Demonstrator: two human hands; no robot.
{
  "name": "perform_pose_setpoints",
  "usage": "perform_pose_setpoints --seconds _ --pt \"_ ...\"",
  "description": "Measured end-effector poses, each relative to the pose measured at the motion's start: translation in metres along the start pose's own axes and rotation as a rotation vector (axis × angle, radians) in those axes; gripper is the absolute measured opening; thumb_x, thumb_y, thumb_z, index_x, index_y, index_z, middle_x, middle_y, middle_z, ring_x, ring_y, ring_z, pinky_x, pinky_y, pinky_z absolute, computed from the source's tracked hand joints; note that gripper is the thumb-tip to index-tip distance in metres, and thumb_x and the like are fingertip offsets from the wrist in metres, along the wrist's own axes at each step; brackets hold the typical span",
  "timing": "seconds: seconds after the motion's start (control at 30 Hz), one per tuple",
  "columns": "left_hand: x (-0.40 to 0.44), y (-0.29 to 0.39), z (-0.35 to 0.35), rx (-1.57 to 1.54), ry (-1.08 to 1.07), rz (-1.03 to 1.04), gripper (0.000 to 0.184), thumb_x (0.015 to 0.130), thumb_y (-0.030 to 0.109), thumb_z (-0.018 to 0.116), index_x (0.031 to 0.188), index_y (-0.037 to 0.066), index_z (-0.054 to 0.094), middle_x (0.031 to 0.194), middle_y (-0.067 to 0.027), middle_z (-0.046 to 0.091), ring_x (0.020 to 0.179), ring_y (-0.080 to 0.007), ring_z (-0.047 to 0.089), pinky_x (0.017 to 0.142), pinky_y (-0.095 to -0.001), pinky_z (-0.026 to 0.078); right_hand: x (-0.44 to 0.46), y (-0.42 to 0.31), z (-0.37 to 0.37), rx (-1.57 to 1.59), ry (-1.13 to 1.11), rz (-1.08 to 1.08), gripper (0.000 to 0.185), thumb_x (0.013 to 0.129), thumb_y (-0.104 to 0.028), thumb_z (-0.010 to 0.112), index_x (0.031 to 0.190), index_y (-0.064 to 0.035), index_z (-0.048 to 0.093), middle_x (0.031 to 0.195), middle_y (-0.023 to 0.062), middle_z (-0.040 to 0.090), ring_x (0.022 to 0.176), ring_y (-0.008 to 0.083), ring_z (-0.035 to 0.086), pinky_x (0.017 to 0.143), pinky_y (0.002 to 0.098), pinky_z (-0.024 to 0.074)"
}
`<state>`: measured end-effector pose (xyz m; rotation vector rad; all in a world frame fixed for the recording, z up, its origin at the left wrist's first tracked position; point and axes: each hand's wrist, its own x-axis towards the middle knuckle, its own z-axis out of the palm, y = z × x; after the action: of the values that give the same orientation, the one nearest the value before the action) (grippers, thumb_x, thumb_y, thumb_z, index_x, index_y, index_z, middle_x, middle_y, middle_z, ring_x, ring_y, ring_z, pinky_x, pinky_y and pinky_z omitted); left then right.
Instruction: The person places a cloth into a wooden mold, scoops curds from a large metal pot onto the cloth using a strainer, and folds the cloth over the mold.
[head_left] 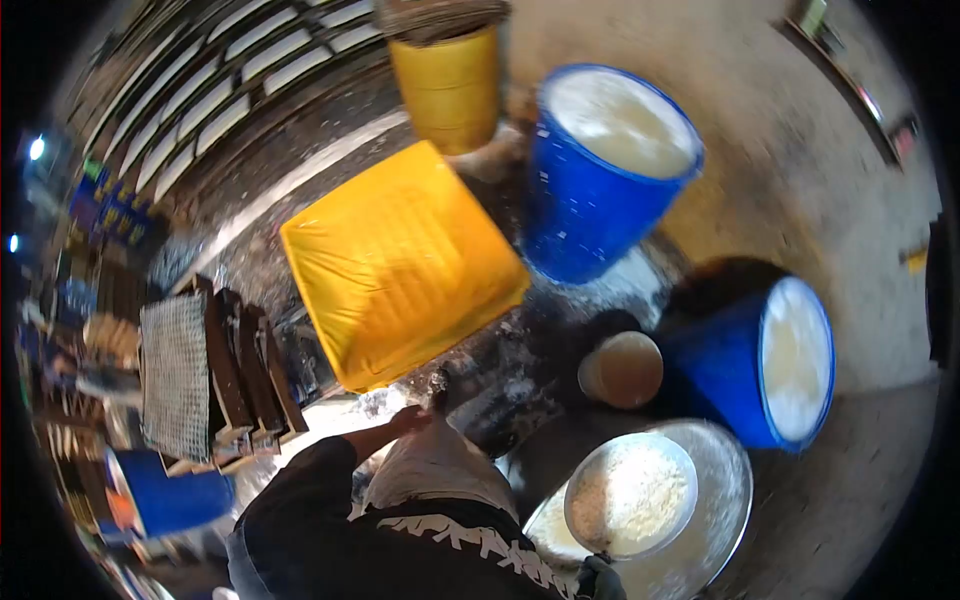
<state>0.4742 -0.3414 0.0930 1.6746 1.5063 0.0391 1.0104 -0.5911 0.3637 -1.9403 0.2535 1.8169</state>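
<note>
At the lower right, my right hand (600, 578), dark as if gloved, grips the near rim of a round white bowl (632, 494). Pale, grainy material fills much of this bowl. Beneath and beside it is a wide metal basin (722, 500), with more pale material showing at its left. My left hand (406, 420) is over my light-coloured lower clothing, below the yellow covered block; its fingers are blurred, and no held object can be made out.
Two blue barrels (590, 200) (720, 365) with whitish, foamy contents stand at the right. A round container (622, 370) is between them and the basin. A yellow-covered block (400, 265) is ahead, a yellow barrel (450, 90) beyond, and stacked wooden-framed screens (175, 375) at left.
</note>
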Motion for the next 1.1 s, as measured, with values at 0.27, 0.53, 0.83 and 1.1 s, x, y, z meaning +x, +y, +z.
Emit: perform_pose_setpoints --seconds 0.27,0.53,0.83,1.1 --pt "-0.065 -0.121 -0.089 -1.148 0.313 -0.834 0.05 0.1 0.057 0.04 0.124 0.013 0.05 0.106 -0.008 0.068 0.081 -0.0241 0.07 0.072 -0.0434 0.053 -0.003 -0.111 0.221 -0.229 -0.188 0.075 0.023 0.096 -0.029 0.059 0.081 -0.0114 0.059 0.061 0.0026 0.056 0.046 0.0167 0.052 0.044 0.032 0.0426" --pt "-0.049 -0.099 -0.136 -1.445 0.131 -0.741 0.075 0.092 0.078 0.032 0.141 0.023 0.043 0.138 -0.0027 0.049 0.127 -0.0254 0.047 0.102 -0.0572 0.04 0.019 -0.171 0.451 -0.32 -0.439 0.091 0.025 0.097 -0.031 0.058 0.08 -0.0137 0.057 0.059 0.0001 0.051 0.044 0.0155 0.049 0.042 0.0328 0.0395" --pt "-0.048 -0.09 -0.165 -1.539 0.022 -0.806 0.071 0.094 0.074 0.031 0.146 0.027 0.037 0.148 -0.0011 0.042 0.136 -0.0263 0.041 0.109 -0.06 0.031 0.067 -0.218 0.661 -0.163 -0.743 -0.073 0.022 0.099 -0.025 0.052 0.078 -0.0167 0.05 0.06 -0.0041 0.044 0.048 0.0104 0.041 0.046 0.0254 0.0327" --pt "-0.044 -0.081 -0.179 -1.608 -0.011 -0.686 0.053 0.1 0.057 0.033 0.142 0.025 0.043 0.148 -0.003 0.042 0.134 -0.0243 0.042 0.104 -0.0576 0.034 0.16 -0.308 0.721 -0.081 0.166 -0.892 0.017 0.085 -0.017 0.067 0.088 -0.009 0.052 0.065 0.0036 0.053 0.053 0.0191 0.054 0.045 0.0356 0.0401"
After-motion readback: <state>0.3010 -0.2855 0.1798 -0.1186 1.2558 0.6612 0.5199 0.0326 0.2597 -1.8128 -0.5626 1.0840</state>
